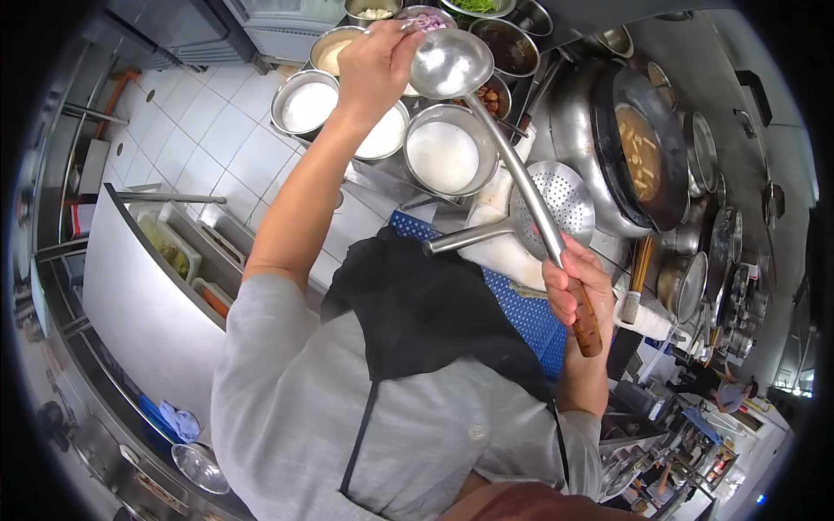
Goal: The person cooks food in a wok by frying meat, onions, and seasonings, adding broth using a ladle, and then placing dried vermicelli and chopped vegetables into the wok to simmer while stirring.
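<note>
My right hand (pixel 578 282) is wrapped round the brown wooden end of a long metal ladle (pixel 519 169). The ladle's round bowl reaches up over the pots, beside my left hand (pixel 380 69). My left hand is closed in a pinch near a bowl of chopped purple onion (pixel 427 19); what its fingers hold is too small to make out. Around it stand metal pots of white contents, among them a large pot (pixel 445 154) below the ladle's bowl. A perforated strainer (pixel 556 204) lies behind the ladle's shaft, its handle pointing left.
To the right sits a dark wok (pixel 638 152) with brown broth and pale pieces. Chopsticks (pixel 641 265) stand near the right hand. A white cloth (pixel 499 247) lies under the strainer. At left is an open drawer (pixel 178 234) with food containers. Other people are in the far right background.
</note>
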The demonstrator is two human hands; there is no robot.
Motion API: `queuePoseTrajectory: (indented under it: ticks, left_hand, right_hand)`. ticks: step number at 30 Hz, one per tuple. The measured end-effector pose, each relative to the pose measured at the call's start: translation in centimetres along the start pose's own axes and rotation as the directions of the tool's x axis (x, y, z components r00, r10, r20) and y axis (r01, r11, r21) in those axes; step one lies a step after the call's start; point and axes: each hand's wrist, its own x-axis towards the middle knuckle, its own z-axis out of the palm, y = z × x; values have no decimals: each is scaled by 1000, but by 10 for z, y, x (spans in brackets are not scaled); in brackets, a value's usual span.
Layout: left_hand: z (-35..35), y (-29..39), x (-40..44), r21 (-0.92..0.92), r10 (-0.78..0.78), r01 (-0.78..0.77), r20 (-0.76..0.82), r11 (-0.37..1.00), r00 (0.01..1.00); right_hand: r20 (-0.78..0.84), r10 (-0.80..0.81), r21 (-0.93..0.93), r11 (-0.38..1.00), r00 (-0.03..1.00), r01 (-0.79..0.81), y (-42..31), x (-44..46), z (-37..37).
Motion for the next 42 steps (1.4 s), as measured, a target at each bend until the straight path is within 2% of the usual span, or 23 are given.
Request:
queuePoseTrajectory:
  ticks: [2, 4, 6, 9, 18, 21, 24, 27, 30, 33, 36, 37, 41, 42]
  left_hand:
    - [-2, -4, 1, 42, 94, -88, -166, 995, 982]
    - [-6, -22, -5, -6, -86, 87, -191, 996, 978]
    - [-8, -31, -10, -121, -304, 287, -166, 950, 938]
    - [8, -51, -27, -121, -363, 353, -69, 928, 929]
    - [43, -78, -43, 107, -446, 434, 138, 894, 884]
    - [48, -80, -44, 110, -440, 427, 168, 898, 882]
    - [56, -84, -49, 41, -409, 408, 139, 912, 902]
    - [59, -86, -51, 39, -459, 459, 172, 887, 872]
    - [61, -89, -51, -37, -525, 538, 172, 842, 834]
    - [55, -96, -44, -45, -627, 640, 157, 767, 763]
    - [43, -103, -33, -124, -755, 771, 158, 624, 636]
    - [36, -97, -28, -191, -765, 778, 154, 598, 625]
    - [22, -85, -2, -268, -793, 798, 154, 540, 589]
    - [20, -71, 5, -343, -750, 748, 159, 568, 642]
  right_hand:
    - [8, -49, -3, 999, 999, 49, 7, 3, -4]
    - [-1, -102, -27, 994, 995, 102, 11, 0, -8]
    - [-46, -149, -107, 984, 988, 144, 10, -3, -12]
    - [-142, -214, -185, 965, 967, 186, 9, -7, -17]
    - [-173, -298, -214, 942, 939, 259, 5, -2, -23]
    - [-171, -306, -217, 939, 937, 267, 4, -1, -22]
    - [-173, -315, -212, 937, 933, 277, 4, 0, -23]
    - [-183, -316, -222, 936, 931, 274, 4, 1, -24]
    - [-184, -316, -233, 934, 931, 271, 4, 1, -27]
    - [-197, -313, -223, 937, 929, 269, 3, 2, -27]
    - [-206, -305, -232, 938, 930, 256, 0, 1, -29]
    - [-208, -301, -246, 937, 931, 248, -2, 1, -29]
    - [-214, -284, -342, 918, 935, 201, -11, -2, -15]
    - [-217, -280, -376, 908, 935, 185, -14, -2, -7]
